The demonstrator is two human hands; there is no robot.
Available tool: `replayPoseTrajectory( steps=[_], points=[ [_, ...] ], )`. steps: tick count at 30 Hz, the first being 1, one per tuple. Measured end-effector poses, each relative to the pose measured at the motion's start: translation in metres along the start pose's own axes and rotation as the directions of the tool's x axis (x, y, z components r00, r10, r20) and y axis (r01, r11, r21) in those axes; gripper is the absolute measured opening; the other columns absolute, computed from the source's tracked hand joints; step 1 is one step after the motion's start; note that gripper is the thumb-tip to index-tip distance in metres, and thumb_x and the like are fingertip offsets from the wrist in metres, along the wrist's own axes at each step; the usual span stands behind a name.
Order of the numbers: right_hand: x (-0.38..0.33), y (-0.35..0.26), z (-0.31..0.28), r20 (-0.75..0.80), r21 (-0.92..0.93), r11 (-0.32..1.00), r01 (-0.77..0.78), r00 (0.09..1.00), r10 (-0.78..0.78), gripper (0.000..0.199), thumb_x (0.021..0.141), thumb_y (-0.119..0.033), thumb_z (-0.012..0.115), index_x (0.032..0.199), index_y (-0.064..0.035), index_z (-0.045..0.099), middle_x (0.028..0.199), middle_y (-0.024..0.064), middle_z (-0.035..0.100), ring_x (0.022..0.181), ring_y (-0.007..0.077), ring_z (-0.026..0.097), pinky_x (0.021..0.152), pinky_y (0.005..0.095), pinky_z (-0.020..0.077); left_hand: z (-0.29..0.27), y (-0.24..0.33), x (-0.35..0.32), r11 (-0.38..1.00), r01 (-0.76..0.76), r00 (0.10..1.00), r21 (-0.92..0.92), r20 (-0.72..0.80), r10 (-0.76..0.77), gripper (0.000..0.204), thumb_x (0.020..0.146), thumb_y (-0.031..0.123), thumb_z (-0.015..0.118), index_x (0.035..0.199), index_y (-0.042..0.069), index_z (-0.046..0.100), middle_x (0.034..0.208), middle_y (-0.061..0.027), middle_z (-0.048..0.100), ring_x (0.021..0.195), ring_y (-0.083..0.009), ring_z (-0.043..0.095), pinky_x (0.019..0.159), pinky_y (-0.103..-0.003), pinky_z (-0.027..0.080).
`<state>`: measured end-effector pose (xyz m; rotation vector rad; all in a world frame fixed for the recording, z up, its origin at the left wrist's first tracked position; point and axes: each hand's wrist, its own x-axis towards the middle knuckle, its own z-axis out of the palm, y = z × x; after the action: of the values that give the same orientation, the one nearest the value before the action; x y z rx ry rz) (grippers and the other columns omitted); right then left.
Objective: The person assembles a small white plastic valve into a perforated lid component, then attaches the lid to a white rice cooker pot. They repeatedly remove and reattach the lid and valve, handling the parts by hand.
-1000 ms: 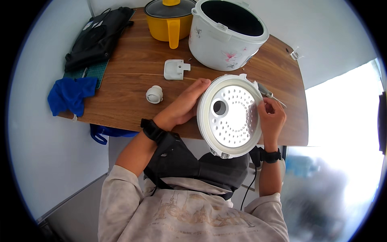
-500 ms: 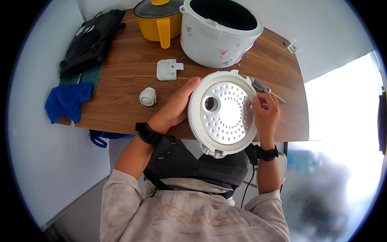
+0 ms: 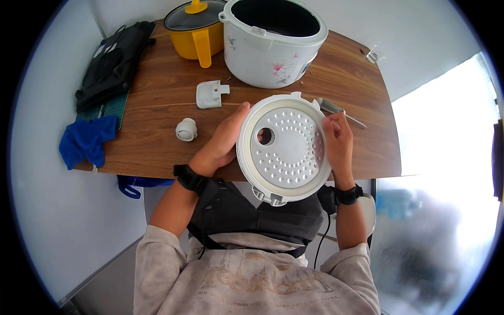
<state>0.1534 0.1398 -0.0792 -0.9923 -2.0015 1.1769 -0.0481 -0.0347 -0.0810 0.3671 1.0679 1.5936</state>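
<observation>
White rice cooker lid (image 3: 283, 149) off pot, both my hands clamped on rim: left hand (image 3: 223, 142), right hand (image 3: 338, 142). Cooker body (image 3: 273, 42) open at table's far edge, loose vent cap (image 3: 186, 129) and hinge piece (image 3: 210, 94) unfitted, I reckon midway.

The round lid (image 3: 283, 149) I hold is white with a silver-grey plate dotted with small holes. The cooker body (image 3: 270, 44) is white with pink flowers, the pot (image 3: 191, 26) yellow, the table (image 3: 152, 121) brown wood grain, the cloth (image 3: 84, 142) blue, the bag (image 3: 113, 60) black.
</observation>
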Motion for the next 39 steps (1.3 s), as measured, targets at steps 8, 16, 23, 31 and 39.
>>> replayPoseTrajectory(
  steps=[8, 16, 23, 31, 39],
  points=[
    [0.004, 0.0, -0.007, 0.056, 0.257, 0.965, -0.057, 0.997, 0.044, 0.031, 0.102, -0.028, 0.059, 0.108, 0.0016, 0.063, 0.084, 0.0001, 0.066, 0.072, 0.0051, 0.056, 0.065, 0.0235, 0.0451, 0.011, 0.01, -0.01, 0.915, -0.071, 0.997, 0.397, 0.015, 0.071, 0.046, 0.098, 0.03, 0.066, 0.132, 0.004, 0.051, 0.109, -0.0073, 0.065, 0.095, -0.0123, 0.063, 0.084, -0.031, 0.054],
    [-0.012, -0.035, -0.012, 0.298, 0.535, 0.728, -0.429, 0.902, 0.312, 0.044, 0.105, -0.039, 0.051, 0.119, 0.001, 0.063, 0.1, -0.0005, 0.065, 0.086, 0.0061, 0.057, 0.072, 0.0231, 0.046, 0.01, 0.011, -0.021, 0.665, -0.173, 0.981, 0.726, 0.066, 0.183, 0.064, 0.087, 0.021, 0.076, 0.138, -0.001, 0.045, 0.123, -0.0128, 0.063, 0.111, -0.0194, 0.061, 0.097, -0.034, 0.049],
    [-0.011, -0.007, -0.019, 0.228, 0.369, 0.929, -0.036, 0.972, -0.053, 0.034, 0.107, -0.036, 0.048, 0.105, -0.0044, 0.061, 0.087, -0.0049, 0.054, 0.082, 0.0036, 0.045, 0.072, 0.0208, 0.0394, 0.017, 0.016, -0.035, 0.676, -0.247, 0.969, 0.694, 0.17, 0.179, 0.067, 0.091, 0.023, 0.073, 0.143, -0.001, 0.038, 0.131, -0.0146, 0.058, 0.119, -0.0197, 0.057, 0.103, -0.035, 0.045],
    [-0.026, -0.027, -0.029, 0.159, 0.307, 0.942, 0.136, 0.969, -0.191, 0.033, 0.105, -0.034, 0.053, 0.108, -0.0021, 0.06, 0.085, -0.0034, 0.057, 0.081, 0.0035, 0.046, 0.07, 0.0205, 0.0386, 0.019, 0.013, -0.046, 0.632, -0.35, 0.935, 0.691, 0.216, 0.282, 0.07, 0.089, 0.029, 0.076, 0.141, 0.001, 0.038, 0.132, -0.0129, 0.054, 0.123, -0.0209, 0.053, 0.105, -0.036, 0.043],
    [-0.049, -0.039, -0.051, 0.124, 0.377, 0.883, 0.279, 0.93, -0.346, 0.059, 0.095, -0.05, 0.065, 0.122, 0.0021, 0.061, 0.108, 0.0098, 0.068, 0.1, 0.0149, 0.062, 0.084, 0.0276, 0.0481, 0.027, 0.007, -0.071, 0.634, -0.473, 0.875, 0.612, 0.238, 0.422, 0.057, 0.088, 0.016, 0.078, 0.133, 0.005, 0.045, 0.125, -0.0115, 0.059, 0.115, -0.0203, 0.059, 0.096, -0.034, 0.048]
  ],
)
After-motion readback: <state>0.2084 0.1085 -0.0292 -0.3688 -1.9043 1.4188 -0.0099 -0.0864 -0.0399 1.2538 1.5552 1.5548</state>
